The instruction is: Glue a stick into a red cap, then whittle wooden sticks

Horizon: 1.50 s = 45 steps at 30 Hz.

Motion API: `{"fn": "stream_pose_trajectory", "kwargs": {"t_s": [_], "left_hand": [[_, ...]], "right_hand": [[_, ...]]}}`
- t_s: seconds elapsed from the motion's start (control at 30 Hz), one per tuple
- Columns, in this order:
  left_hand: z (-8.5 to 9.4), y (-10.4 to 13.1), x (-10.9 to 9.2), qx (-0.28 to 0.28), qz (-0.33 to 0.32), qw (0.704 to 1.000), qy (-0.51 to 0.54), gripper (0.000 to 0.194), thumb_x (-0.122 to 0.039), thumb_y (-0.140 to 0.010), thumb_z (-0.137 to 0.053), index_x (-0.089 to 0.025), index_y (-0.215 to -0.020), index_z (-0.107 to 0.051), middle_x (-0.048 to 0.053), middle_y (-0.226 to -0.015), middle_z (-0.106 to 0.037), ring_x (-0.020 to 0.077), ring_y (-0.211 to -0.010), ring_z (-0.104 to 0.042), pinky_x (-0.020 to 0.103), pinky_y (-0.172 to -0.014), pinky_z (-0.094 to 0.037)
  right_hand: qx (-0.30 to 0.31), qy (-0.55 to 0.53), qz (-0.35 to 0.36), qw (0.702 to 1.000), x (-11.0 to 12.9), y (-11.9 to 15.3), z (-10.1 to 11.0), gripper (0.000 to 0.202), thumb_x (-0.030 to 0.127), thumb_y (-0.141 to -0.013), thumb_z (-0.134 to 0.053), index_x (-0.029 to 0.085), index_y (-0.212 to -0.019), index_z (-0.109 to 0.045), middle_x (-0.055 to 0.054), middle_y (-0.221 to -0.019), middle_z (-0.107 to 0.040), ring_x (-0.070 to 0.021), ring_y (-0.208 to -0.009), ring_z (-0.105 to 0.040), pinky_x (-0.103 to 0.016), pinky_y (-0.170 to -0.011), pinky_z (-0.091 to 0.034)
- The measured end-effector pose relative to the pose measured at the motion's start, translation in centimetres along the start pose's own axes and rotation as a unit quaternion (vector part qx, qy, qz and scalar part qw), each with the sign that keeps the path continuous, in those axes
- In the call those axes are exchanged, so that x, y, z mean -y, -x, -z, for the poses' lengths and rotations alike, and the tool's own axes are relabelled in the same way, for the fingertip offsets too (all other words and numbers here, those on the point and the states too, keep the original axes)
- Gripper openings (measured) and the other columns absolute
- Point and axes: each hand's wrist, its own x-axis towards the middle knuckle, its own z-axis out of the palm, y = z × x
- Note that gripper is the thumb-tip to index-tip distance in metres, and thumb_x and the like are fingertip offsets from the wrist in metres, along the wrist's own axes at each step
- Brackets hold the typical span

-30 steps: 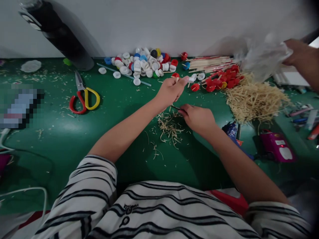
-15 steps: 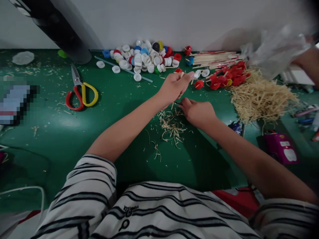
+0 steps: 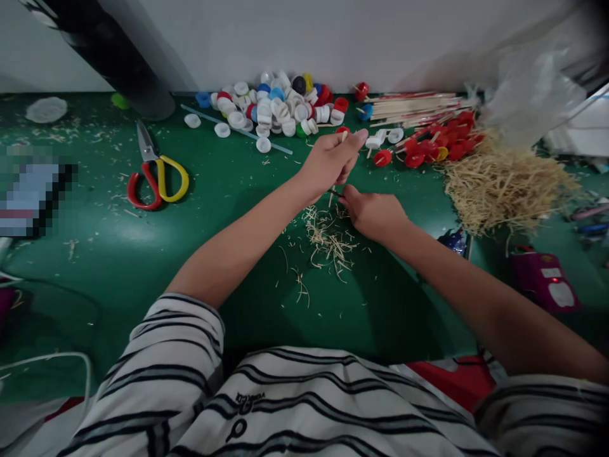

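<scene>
My left hand (image 3: 332, 162) is closed round a thin wooden stick (image 3: 332, 197), whose lower end points down at the table. Just below and to the right, my right hand (image 3: 371, 212) is closed on a small dark blade (image 3: 335, 193) that meets the stick. The blade's handle is hidden in the fingers. Under both hands lie thin curled wood shavings (image 3: 333, 246) on the green table (image 3: 257, 254). Right of my left hand are white caps (image 3: 373, 141) and a red cap with a stick through it (image 3: 382, 158).
Scissors (image 3: 160, 179) and a phone (image 3: 31, 193) lie at left, near a black cylinder (image 3: 128, 70). Bottle caps (image 3: 280, 111) are heaped at the back. To the right are sticks (image 3: 413, 108), red caps (image 3: 447, 139), a shavings pile (image 3: 509, 187) and a purple box (image 3: 547, 280).
The view has shifted slightly. The blade has moved a little to the left against the stick, and both hands keep their grips. A person's arm at the far right has gone out of view.
</scene>
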Motion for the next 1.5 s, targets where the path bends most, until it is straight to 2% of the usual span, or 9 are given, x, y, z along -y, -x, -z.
{"fn": "stream_pose_trajectory", "kwargs": {"t_s": [0.3,0.53,0.93,1.1,1.27,1.37,1.5], "left_hand": [[0.8,-0.4,0.4,-0.001,-0.019,0.999,0.027,0.071,-0.062,-0.100,-0.067,-0.022,-0.053,-0.032,-0.008,-0.047,-0.023,0.0029,-0.040,-0.016,0.026,-0.044,-0.012],[0.9,-0.5,0.3,0.007,0.004,0.999,0.040,0.067,-0.057,-0.103,-0.065,-0.022,-0.056,-0.031,-0.007,-0.048,-0.023,0.0028,-0.041,-0.017,0.025,-0.045,-0.011],[0.9,-0.1,-0.2,-0.012,0.030,0.998,0.051,0.068,-0.057,-0.103,-0.064,-0.022,-0.058,-0.027,-0.008,-0.048,-0.023,0.0016,-0.040,-0.016,0.023,-0.044,-0.011],[0.7,0.1,-0.6,-0.012,0.050,0.996,0.069,0.069,-0.058,-0.102,-0.065,-0.022,-0.058,-0.025,-0.008,-0.048,-0.019,0.0018,-0.042,-0.013,0.023,-0.045,-0.008],[1.0,0.0,-0.8,0.012,0.076,0.994,0.072,0.067,-0.058,-0.102,-0.063,-0.022,-0.058,-0.028,-0.008,-0.048,-0.020,0.0030,-0.043,-0.013,0.024,-0.045,-0.009],[1.1,0.0,-0.9,0.037,0.072,0.995,0.065,0.063,-0.056,-0.106,-0.057,-0.023,-0.059,-0.030,-0.008,-0.047,-0.021,0.0040,-0.042,-0.012,0.024,-0.045,-0.010],[1.2,-0.1,-1.0,0.026,0.076,0.994,0.067,0.062,-0.055,-0.107,-0.054,-0.022,-0.059,-0.030,-0.008,-0.047,-0.023,0.0039,-0.042,-0.012,0.024,-0.045,-0.010]], "right_hand": [[0.031,0.017,0.007,0.999,0.0,0.1,0.4,0.050,0.042,-0.112,-0.025,0.020,-0.135,-0.064,-0.013,-0.085,-0.076,-0.0247,-0.069,-0.065,-0.034,-0.062,-0.030],[0.044,0.032,0.012,0.998,0.0,0.0,1.3,0.046,0.040,-0.108,-0.030,0.022,-0.135,-0.064,-0.012,-0.072,-0.073,-0.0238,-0.058,-0.059,-0.034,-0.058,-0.029],[0.088,0.027,0.003,0.996,0.2,1.2,0.9,0.044,0.031,-0.107,-0.038,0.020,-0.138,-0.067,-0.013,-0.068,-0.071,-0.0279,-0.064,-0.066,-0.037,-0.065,-0.034],[0.073,0.046,0.012,0.996,0.2,1.4,1.0,0.045,0.037,-0.109,-0.033,0.023,-0.133,-0.068,-0.012,-0.069,-0.072,-0.0258,-0.062,-0.063,-0.035,-0.062,-0.033],[0.057,0.048,-0.006,0.997,-0.1,1.5,1.8,0.050,0.041,-0.112,-0.027,0.019,-0.131,-0.067,-0.016,-0.083,-0.078,-0.0260,-0.066,-0.066,-0.034,-0.060,-0.030],[0.021,0.048,-0.010,0.999,-0.3,0.8,2.4,0.054,0.044,-0.113,-0.024,0.018,-0.133,-0.067,-0.016,-0.086,-0.078,-0.0267,-0.068,-0.066,-0.035,-0.061,-0.029],[0.008,0.057,0.018,0.998,-0.5,-0.4,2.2,0.054,0.044,-0.113,-0.025,0.019,-0.136,-0.067,-0.015,-0.091,-0.079,-0.0276,-0.072,-0.066,-0.036,-0.062,-0.029]]}}
